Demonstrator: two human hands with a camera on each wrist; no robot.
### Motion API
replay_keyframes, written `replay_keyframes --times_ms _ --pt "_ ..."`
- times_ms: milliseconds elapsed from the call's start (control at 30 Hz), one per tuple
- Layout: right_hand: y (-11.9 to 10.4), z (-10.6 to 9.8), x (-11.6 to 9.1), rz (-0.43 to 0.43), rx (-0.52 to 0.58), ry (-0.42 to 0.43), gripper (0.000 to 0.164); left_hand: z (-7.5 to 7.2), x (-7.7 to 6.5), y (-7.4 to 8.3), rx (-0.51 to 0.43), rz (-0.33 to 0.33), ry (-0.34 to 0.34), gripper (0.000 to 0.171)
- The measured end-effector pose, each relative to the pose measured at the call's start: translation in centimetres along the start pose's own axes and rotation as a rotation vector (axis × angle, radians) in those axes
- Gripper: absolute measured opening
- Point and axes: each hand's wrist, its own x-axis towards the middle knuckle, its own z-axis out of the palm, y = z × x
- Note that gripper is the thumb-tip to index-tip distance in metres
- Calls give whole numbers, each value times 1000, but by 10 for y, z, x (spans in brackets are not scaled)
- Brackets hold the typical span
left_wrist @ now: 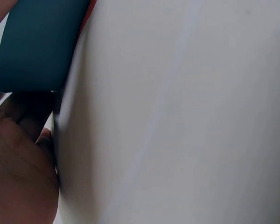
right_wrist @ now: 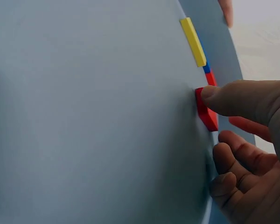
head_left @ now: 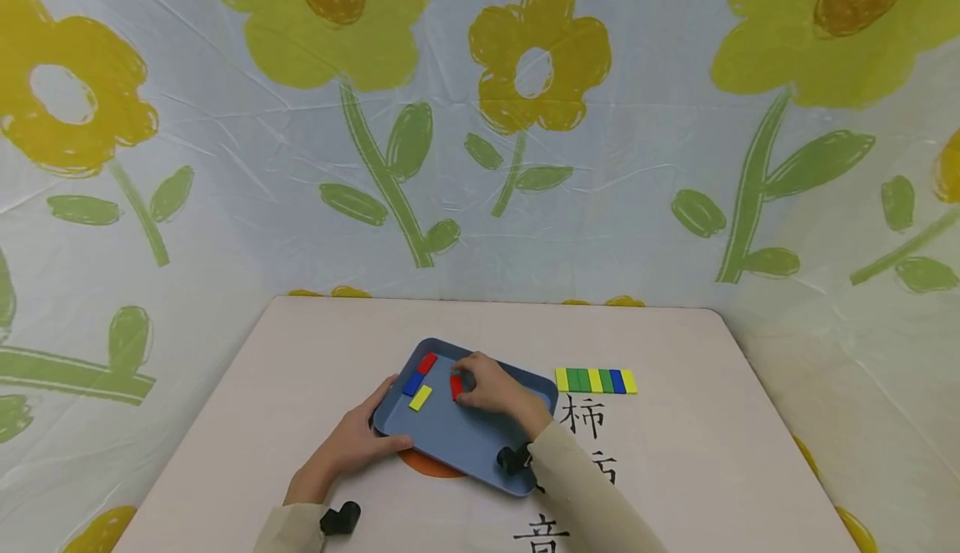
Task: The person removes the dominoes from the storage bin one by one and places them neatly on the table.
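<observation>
**Tray (head_left: 450, 436) in left hand (head_left: 356, 439), red block (head_left: 456, 387) in right hand (head_left: 491, 386)**

Far left: black wrist gadget (head_left: 341, 519) at the left cuff. Next, left hand holds the blue-grey tray by its left end, thumb across the near rim, fingers along the end wall. Tray sits skewed over the table (head_left: 705, 420); can't tell if it's flat or slightly lifted.

In the tray, left end: blue block (head_left: 413, 384), yellow block (head_left: 420, 398) just right of it, second red block (head_left: 427, 362) end to end with the blue on the far side. Orange patch (head_left: 431, 464) on the tabletop peeks out below the near rim.

Further right, inside the tray: red block, narrow pinch between right thumb and index finger, other fingers loosely bent. Contact with the tray floor: can't tell.

Right of the tray: black printed characters (head_left: 583, 417), partly covered by the right sleeve (head_left: 592, 495). Beyond them, row of seven blocks (head_left: 596, 381), side by side: yellow, green, green, yellow, green, blue, yellow.
</observation>
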Motion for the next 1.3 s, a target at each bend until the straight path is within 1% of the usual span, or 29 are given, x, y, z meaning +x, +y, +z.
replay_keyframes --times_ms 167,333,433,533,767,900,1067,1167,1300 --pt "0 4 2 -9 -23 -23 46 0 0 1 -1 -2 3 108" --pt "2 5 2 -21 -33 -26 43 0 -1 0 -6 -1 1 108" --pt "1 3 -2 -5 -28 -28 45 1 0 0 -1 -1 -2 108" --pt "0 -4 -7 12 2 -19 45 1 0 -1 2 -4 -2 108" --pt "-1 -25 -20 41 100 42 46 0 0 -1 6 0 9 108" --pt "2 -36 -31 46 142 102 46 1 -1 -1 10 1 5 108" --pt "13 -47 -47 57 152 193 47 1 -1 -1 8 -1 7 107" --pt "22 -53 -59 89 160 236 47 0 -1 0 13 -1 7 108" --pt "34 -59 -74 151 186 271 45 0 -1 0 17 -5 5 108"
